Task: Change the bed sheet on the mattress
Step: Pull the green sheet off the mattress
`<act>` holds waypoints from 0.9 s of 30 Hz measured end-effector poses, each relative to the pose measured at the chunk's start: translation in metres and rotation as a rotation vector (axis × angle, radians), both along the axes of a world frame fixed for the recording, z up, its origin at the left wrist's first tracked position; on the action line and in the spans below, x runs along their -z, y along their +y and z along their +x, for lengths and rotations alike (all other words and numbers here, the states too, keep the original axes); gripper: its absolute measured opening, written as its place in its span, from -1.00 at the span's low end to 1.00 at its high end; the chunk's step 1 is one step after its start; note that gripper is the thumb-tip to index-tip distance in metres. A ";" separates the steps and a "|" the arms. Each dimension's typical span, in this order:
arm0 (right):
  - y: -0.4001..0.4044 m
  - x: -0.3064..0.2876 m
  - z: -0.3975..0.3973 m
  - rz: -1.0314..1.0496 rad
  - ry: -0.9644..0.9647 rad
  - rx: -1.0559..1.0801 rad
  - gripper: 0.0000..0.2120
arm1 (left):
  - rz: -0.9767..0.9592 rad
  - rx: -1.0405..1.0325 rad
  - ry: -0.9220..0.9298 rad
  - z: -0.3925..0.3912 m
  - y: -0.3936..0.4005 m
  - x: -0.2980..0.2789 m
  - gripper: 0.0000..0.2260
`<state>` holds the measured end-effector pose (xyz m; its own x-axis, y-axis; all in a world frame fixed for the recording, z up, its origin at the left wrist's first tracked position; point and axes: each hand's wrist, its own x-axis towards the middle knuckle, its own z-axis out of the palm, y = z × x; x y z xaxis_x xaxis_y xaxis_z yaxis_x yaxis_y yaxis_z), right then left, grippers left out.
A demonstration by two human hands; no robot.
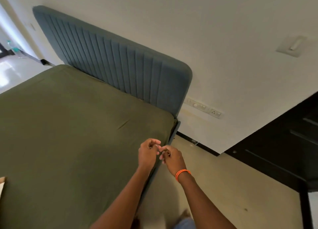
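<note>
While hovering together over the near right edge of the bed, meeting fingertip to fingertip: left hand (148, 152) and right hand (172, 157), both raised just above the olive-green bed sheet (68, 125). Curling loosely on both sides, fingers bent inward, thumbs tucking toward forefingers. Pinching anything between them? Cannot tell; too small and blurred to call at the point where the fingertips come together. Wearing an orange braided band (183, 173) on the right wrist.

Lying flat and fairly smooth across the mattress, covering it right up to the headboard (120, 60), with a small crease showing near the right side and the cloth folding down over the right edge. Standing upright against the pale wall (223, 30), ribbed in vertical channels, grey-blue. Sitting low on the wall just beside the headboard's right end, a switch and socket panel (204, 108). Spreading out to the right of the bed, beige floor (223, 185), and beyond it dark cabinetry (284, 142). Peeking in at the far left edge of the bed, a pale corner of something, too little showing to name.
</note>
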<state>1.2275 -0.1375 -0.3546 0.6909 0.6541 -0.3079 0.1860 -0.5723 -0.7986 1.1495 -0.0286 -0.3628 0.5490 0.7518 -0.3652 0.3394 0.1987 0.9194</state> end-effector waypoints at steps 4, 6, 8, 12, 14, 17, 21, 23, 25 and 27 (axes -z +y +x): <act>0.042 0.036 0.071 -0.011 0.080 -0.059 -0.72 | 0.032 -0.041 0.044 0.066 0.042 0.020 -0.71; 0.065 0.056 0.110 -0.008 0.111 -0.079 -0.69 | 0.040 -0.086 0.069 0.098 0.061 0.032 -0.70; 0.086 0.078 0.150 -0.011 0.124 -0.109 -0.60 | 0.044 -0.116 0.102 0.132 0.079 0.046 -0.73; 0.121 0.120 0.229 -0.086 0.160 -0.182 -0.54 | 0.030 -0.177 0.213 0.197 0.107 0.083 -0.70; 0.137 0.141 0.263 -0.168 0.169 -0.198 -0.61 | -0.016 -0.170 0.277 0.226 0.121 0.106 -0.71; 0.157 0.176 0.307 -0.289 0.037 -0.236 -0.78 | -0.059 -0.172 0.318 0.263 0.136 0.146 -0.75; 0.189 0.242 0.349 -0.397 -0.174 -0.300 -0.83 | -0.105 -0.219 0.411 0.305 0.152 0.207 -0.79; 0.201 0.269 0.361 -0.417 -0.134 -0.298 -0.83 | -0.136 -0.244 0.458 0.321 0.154 0.236 -0.80; 0.213 0.299 0.371 -0.420 -0.109 -0.299 -0.85 | -0.149 -0.202 0.516 0.338 0.156 0.272 -0.82; 0.221 0.323 0.376 -0.431 -0.172 -0.305 -0.76 | -0.108 -0.112 0.601 0.349 0.159 0.300 -0.82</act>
